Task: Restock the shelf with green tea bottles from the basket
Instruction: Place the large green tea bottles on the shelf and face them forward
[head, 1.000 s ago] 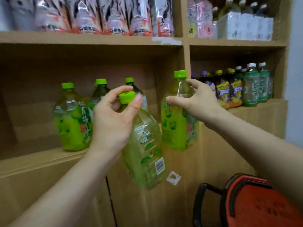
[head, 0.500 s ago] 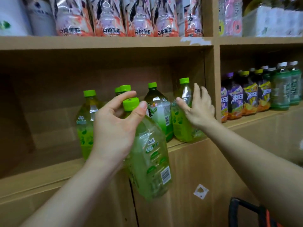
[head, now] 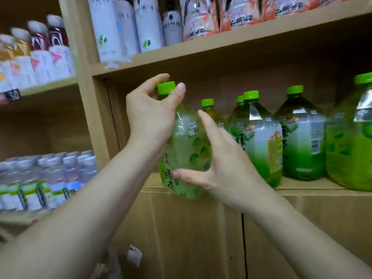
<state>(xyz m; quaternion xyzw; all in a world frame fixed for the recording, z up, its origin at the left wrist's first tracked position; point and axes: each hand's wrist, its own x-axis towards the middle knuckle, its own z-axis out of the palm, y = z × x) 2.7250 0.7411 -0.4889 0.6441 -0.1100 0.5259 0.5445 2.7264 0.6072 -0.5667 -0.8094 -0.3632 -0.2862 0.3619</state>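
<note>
Several green-capped plastic bottles of green tea (head: 259,137) are crowding the right of the brown wooden shelf board (head: 302,187), the nearest just beside the right hand (head: 223,168). White bottles (head: 128,27) are standing on the level above. Clear water bottles (head: 50,178) are sitting lower left, beyond the wooden upright (head: 90,97).

The left hand (head: 150,117) is pinching the green cap (head: 166,88) of a tilted clear green tea bottle (head: 187,150), holding it at the compartment's left end with its base dipping below the board's front edge. The right hand is spreading wide, fingers straight, thumb crossing the bottle's lower body. Whether it is touching is unclear.
</note>
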